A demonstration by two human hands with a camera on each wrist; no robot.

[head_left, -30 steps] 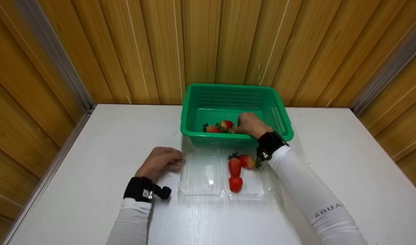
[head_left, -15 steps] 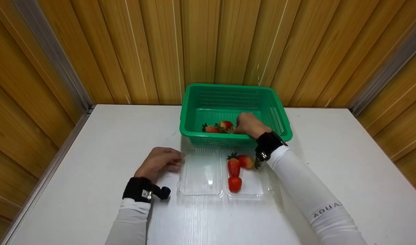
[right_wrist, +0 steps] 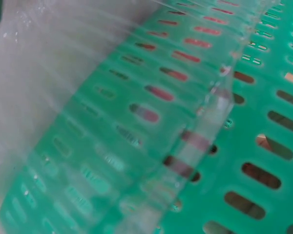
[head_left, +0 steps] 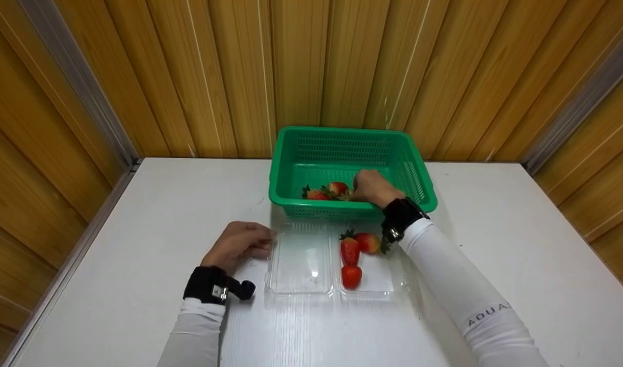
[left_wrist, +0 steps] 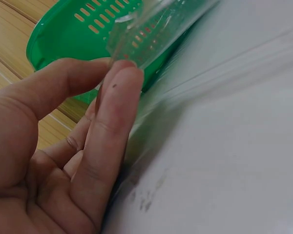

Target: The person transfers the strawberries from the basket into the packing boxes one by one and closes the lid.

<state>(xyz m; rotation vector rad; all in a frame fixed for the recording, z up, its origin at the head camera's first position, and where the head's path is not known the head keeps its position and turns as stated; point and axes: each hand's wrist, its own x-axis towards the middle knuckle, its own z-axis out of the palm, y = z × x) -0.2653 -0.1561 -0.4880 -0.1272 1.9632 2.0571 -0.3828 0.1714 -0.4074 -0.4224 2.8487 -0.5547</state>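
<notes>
In the head view my left hand (head_left: pixel 238 243) is at the left edge of an opened clear plastic clamshell box (head_left: pixel 301 265). The left wrist view shows its thumb and finger pinching the box's thin edge (left_wrist: pixel 132 41). Three strawberries (head_left: pixel 350 251) lie in the box's right half. My right hand (head_left: pixel 373 187) reaches over the front rim of a green plastic basket (head_left: pixel 418 173), beside several strawberries (head_left: pixel 336 189) with leafy tops. Its fingertips are hidden, and I cannot tell whether they hold a strawberry. In the right wrist view, clear plastic overlaps the basket's slotted wall (right_wrist: pixel 263 175).
The white table (head_left: pixel 153 229) carries the basket, with the box right in front of it. A wood-patterned panel wall (head_left: pixel 230 76) rises behind, and similar panels close in both sides. My right forearm passes over the box's right edge.
</notes>
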